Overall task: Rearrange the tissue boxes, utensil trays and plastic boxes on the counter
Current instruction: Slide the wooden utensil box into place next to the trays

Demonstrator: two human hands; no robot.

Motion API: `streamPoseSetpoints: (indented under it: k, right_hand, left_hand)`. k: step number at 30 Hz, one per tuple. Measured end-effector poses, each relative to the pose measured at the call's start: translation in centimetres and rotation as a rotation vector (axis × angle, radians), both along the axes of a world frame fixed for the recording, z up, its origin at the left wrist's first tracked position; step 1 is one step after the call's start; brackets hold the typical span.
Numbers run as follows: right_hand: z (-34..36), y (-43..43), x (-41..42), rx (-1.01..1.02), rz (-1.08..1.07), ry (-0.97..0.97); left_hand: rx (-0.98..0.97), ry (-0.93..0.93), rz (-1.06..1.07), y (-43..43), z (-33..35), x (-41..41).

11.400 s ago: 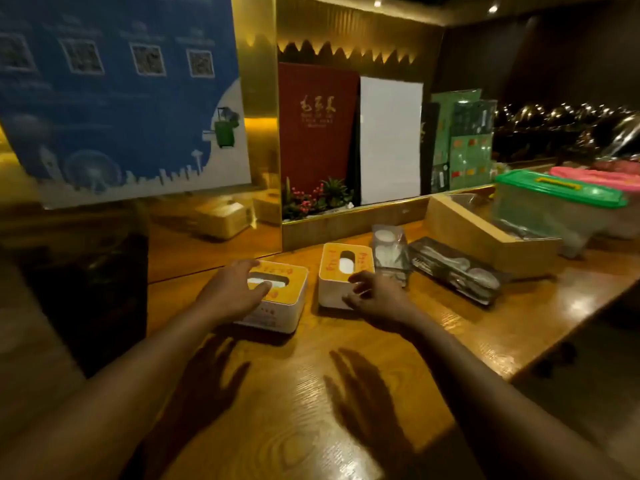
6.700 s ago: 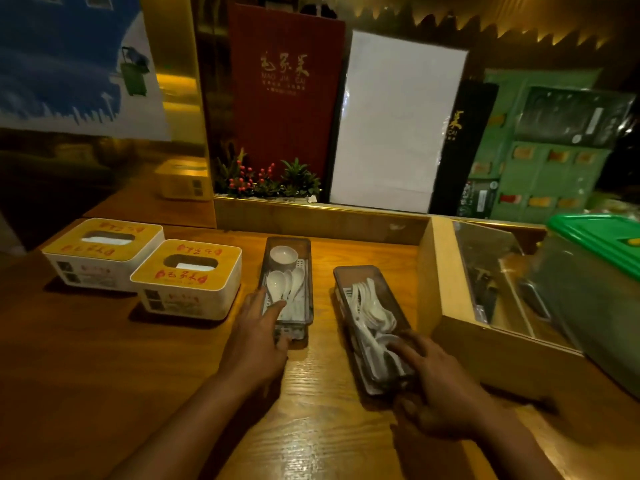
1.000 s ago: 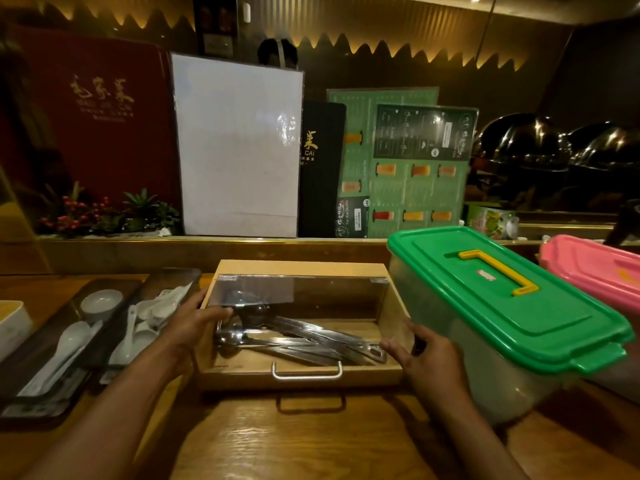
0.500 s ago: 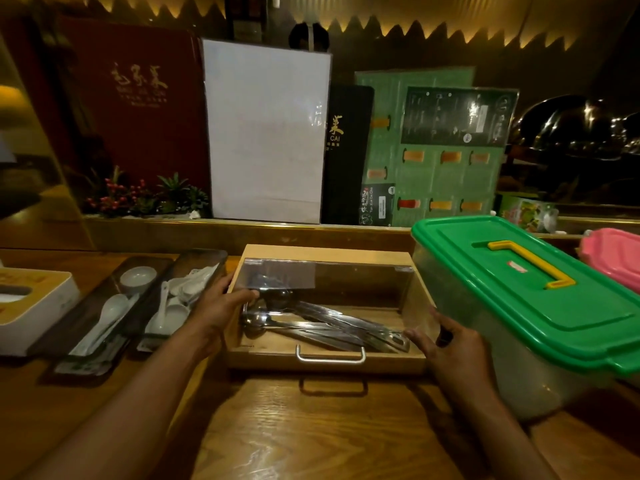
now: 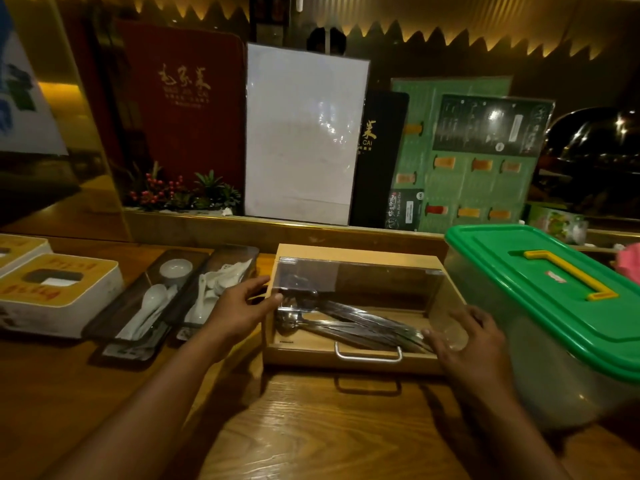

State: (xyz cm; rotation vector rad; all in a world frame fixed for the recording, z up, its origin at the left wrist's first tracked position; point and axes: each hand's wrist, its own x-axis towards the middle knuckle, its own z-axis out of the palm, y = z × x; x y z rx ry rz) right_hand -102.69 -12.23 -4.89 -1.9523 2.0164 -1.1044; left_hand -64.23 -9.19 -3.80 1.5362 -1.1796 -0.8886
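Observation:
A wooden utensil box (image 5: 346, 253) with a clear lid and a metal handle sits in the middle of the counter, with metal utensils (image 5: 363, 323) inside. My left hand (image 5: 239, 311) presses its left side. My right hand (image 5: 474, 344) presses its right side, so both hands hold it. Left of it lie two dark spoon trays (image 5: 114, 320) (image 5: 239, 254) with white spoons. Two white and yellow tissue boxes (image 5: 59, 299) (image 5: 15, 245) stand at the far left. A green-lidded plastic box (image 5: 554, 306) stands against the right of the wooden box, with a pink box (image 5: 628, 268) behind it.
A raised wooden ledge (image 5: 207, 230) runs along the back of the counter. On it stand upright menus (image 5: 304, 133), a red folder (image 5: 180, 98) and a small plant (image 5: 183, 194). Bare counter wood (image 5: 311, 427) lies in front of the wooden box.
My hands were on the tissue boxes, then on the spoon trays, and are now on the wooden utensil box. In the last second they stayed on its sides while my view swung left.

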Motion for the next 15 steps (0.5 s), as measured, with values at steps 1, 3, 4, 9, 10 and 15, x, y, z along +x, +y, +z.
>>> streamPoseSetpoints:
  k: [1,3,4,9,10,15]
  right_hand:
    - [0.0,0.0,0.0,-0.006,-0.008,-0.010]
    - [0.1,0.3,0.1,-0.011,-0.024,-0.016]
    - [0.1,0.4,0.2,-0.009,-0.026,-0.015]
    - [0.1,0.6,0.5,0.007,-0.036,-0.029]
    - [0.1,0.7,0.7,0.008,-0.039,-0.026]
    - [-0.4,1.6,1.9,-0.061,-0.095,-0.016]
  left_hand:
    - [0.000,0.005,-0.011,0.1,0.0,0.1]
    - [-0.004,0.022,-0.016,0.0,0.0,0.1]
    - [-0.005,0.030,-0.014,-0.1,0.0,0.1]
    - [0.009,0.028,-0.031,-0.3,0.0,0.4]
    - [0.003,0.012,-0.042,-0.2,-0.1,0.4]
    - [-0.126,-0.472,0.116,1.1,-1.0,2.5]
